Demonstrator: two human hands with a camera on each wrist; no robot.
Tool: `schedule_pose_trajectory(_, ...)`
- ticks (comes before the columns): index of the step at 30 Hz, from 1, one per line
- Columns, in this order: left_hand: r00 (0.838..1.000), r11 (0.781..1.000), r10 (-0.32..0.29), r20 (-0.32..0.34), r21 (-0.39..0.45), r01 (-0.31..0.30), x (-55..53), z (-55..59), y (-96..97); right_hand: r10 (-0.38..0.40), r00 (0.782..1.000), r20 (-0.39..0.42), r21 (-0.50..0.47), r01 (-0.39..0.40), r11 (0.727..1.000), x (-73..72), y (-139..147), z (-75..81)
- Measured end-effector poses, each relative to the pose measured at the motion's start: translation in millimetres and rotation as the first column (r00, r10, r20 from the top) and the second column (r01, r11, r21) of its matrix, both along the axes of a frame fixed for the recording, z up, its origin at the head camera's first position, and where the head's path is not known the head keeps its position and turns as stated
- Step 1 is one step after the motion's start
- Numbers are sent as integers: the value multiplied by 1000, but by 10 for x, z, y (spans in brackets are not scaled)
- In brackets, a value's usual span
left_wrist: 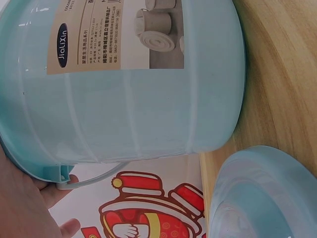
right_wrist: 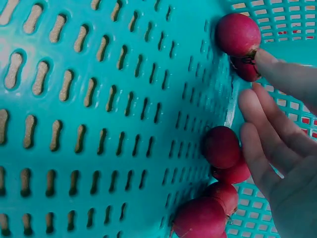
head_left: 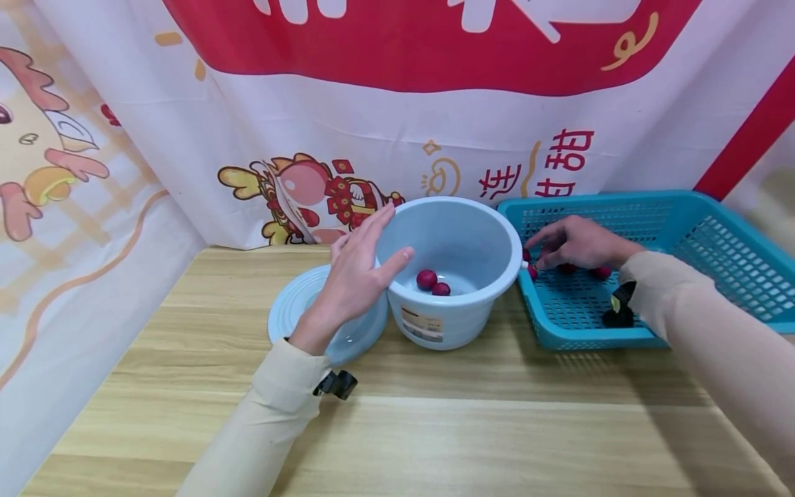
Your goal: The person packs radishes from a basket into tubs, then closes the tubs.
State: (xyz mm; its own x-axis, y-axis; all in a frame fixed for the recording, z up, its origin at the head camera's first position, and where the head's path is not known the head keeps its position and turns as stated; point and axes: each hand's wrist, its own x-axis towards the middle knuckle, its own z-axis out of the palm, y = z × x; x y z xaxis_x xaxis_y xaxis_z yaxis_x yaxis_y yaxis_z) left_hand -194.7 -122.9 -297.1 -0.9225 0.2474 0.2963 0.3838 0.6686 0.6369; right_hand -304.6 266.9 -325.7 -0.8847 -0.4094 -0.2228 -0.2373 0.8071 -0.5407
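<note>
My left hand [head_left: 363, 266] lies at the left rim of a light blue bucket [head_left: 447, 324], thumb over the opening and fingers along the outside. Two small red radishes [head_left: 426, 279] sit at the bucket's bottom. In the left wrist view, fingers show beside the bucket's white handle [left_wrist: 99, 177]. Inside a teal basket [head_left: 621, 338], my right hand [head_left: 580, 241] reaches down by the near-left wall, fingers apart. Its thumb tip is right at a radish [right_wrist: 238, 34], with another radish [right_wrist: 246, 69] just below. Several more radishes [right_wrist: 200, 218] lie beside the hand.
A round light blue lid [head_left: 288, 304] lies on the wooden table [head_left: 435, 442], left of the bucket and partly under the left forearm in the head view. The basket stands close to the bucket's right side. A printed cloth [head_left: 348, 124] hangs behind.
</note>
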Motion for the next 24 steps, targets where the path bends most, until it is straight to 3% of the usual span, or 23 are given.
schedule_pose_trajectory(9, 1000, 1000, -3, -10, -2, 3, -10, -3, -2, -58, 998, -2, -18, 58, 998, -27, 0, -40)
schedule_pose_trajectory(24, 1000, 1000, -3, -3, 9, 3, -4, -4, -9, -50, 999, 10, 12, 50, 999, -25, -60, -67)
